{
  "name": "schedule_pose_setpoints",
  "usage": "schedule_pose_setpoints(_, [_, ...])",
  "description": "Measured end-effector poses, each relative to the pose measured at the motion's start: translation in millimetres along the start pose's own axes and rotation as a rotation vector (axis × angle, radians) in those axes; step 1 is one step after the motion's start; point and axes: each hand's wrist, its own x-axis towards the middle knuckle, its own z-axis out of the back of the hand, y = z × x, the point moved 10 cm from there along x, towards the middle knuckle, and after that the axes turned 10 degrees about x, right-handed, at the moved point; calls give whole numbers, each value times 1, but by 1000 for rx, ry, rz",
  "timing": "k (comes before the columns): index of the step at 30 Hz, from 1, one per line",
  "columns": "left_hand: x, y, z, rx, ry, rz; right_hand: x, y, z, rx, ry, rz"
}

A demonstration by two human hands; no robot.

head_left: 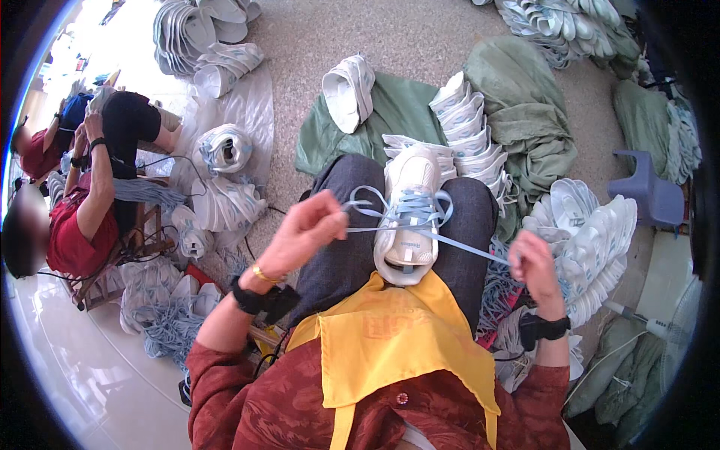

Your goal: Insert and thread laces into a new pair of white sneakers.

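Note:
A white sneaker [407, 246] rests between my thighs, its toe pointing away from me and its heel opening towards my yellow apron [390, 334]. Light blue shoelace [472, 249] runs through its eyelets, with loose loops standing out on both sides of the tongue. My left hand [311, 226], left of the shoe, pinches one stretch of the lace. Over to the right, my right hand [535, 266] is closed on the other end, which is drawn out taut and slanting from the shoe.
Stacked white shoe uppers [472, 135] and a single white piece [349, 94] lie ahead on green cloth [394, 109]. More uppers [592, 247] and a blue-grey stool [649, 187] are at right. Bundled laces [176, 330] lie left, near a seated co-worker [82, 217].

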Motion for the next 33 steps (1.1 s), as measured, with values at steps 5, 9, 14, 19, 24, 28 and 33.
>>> schedule_pose_setpoints(5, [-27, 15, 57, 36, -63, 119, -39, -21, 151, 222, -358, 58])
schedule_pose_setpoints(9, [-25, -36, 56, 791, -337, -189, -34, -24, 121, -222, -364, 31])
schedule_pose_setpoints(14, [-6, -74, -10, 895, -272, -500, -8, 17, -11, -390, -235, 233])
schedule_pose_setpoints(19, [17, -75, -58, 887, -164, -541, 15, 22, -80, -445, -30, 327])
schedule_pose_setpoints(24, [33, -60, -63, 845, -133, -544, 21, 25, -108, -503, 14, 306])
schedule_pose_setpoints(28, [41, -45, -68, 490, 90, -361, 23, 32, -116, -707, 38, 406])
schedule_pose_setpoints(33, [53, -33, -72, 497, 176, -419, 27, 32, -114, -730, 38, 384])
